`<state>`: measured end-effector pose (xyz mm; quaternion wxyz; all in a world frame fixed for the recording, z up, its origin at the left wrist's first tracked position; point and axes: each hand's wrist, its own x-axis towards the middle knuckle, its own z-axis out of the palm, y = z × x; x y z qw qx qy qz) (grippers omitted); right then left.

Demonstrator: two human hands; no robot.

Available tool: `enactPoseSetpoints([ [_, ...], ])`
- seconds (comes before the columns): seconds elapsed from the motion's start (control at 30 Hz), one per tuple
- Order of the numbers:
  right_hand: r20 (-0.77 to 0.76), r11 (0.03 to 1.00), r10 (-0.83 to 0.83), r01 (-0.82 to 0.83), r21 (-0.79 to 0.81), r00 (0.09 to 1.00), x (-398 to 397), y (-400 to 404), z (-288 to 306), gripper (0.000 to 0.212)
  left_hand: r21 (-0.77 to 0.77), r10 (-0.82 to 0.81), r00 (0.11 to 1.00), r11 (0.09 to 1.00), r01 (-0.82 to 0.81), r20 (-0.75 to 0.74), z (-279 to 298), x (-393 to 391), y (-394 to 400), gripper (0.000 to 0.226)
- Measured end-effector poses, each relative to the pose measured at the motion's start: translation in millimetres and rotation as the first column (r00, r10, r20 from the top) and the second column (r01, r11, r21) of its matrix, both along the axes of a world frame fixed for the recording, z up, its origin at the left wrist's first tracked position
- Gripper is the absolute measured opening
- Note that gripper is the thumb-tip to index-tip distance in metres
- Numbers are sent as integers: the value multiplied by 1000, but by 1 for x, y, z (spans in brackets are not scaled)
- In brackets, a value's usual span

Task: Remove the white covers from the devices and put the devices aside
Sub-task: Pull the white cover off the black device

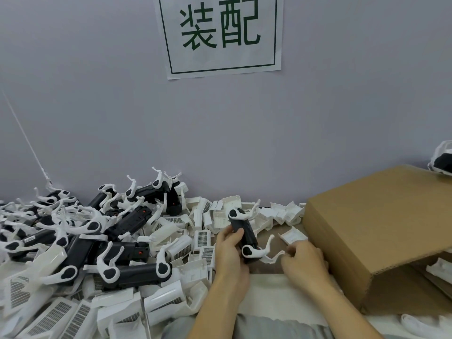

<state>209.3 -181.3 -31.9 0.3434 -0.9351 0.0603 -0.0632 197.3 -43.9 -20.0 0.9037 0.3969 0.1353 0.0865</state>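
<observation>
Two hands are at work just left of the brown cardboard box (381,231), your landmark here. Your left hand (230,250) grips a black oblong device with white curved arms (244,231), thumb and fingers wrapped round its body and holding it tilted above the surface (276,289). Your right hand (303,260) sits just beside the device's near end, close to the box's front corner, fingers curled loosely; their tips are turned away from you, so you cannot tell whether they pinch the white arm or hold nothing. Whether a white cover remains on that device is hard to make out.

Well left of the box, a heap of black devices with white arms (80,231) is cut off by the left edge. A spread of white ribbed plastic covers (203,238) lies between that heap and the box, running down to the bottom edge, where many are only partly seen. Beyond the box's far right corner, a black and white object (442,160) is cropped and unclear. Under the box's raised flap, more white parts (437,270) are half hidden.
</observation>
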Motion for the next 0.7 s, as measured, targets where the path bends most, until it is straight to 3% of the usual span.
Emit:
enactPoseSetpoints([
  [0.1,71,999,-11,9,34,997,1,0,-1,18,-112,-5,1000,994,4,-4,1,1,5,22],
  [0.2,234,990,-55,22,139,971,0,0,0,19,-245,-23,1000,969,26,14,2,1,9,16],
  [0.3,376,966,-127,27,258,918,-1,-1,4,14,-266,21,1000,964,-18,6,1,3,9,16],
  [0.4,434,942,-173,19,336,884,-1,-1,6,21,-93,99,995,991,-100,-17,-3,7,6,29],
  [0.53,486,923,-131,-73,379,864,0,-4,21,30,174,195,981,966,-193,5,-9,6,2,18],
  [0.6,489,919,-24,-173,353,872,-2,-9,38,33,221,145,988,963,-152,49,-9,5,1,19],
  [0.7,394,889,287,-396,230,873,-11,-18,68,43,304,103,993,945,-117,64,-10,4,-2,23],
])
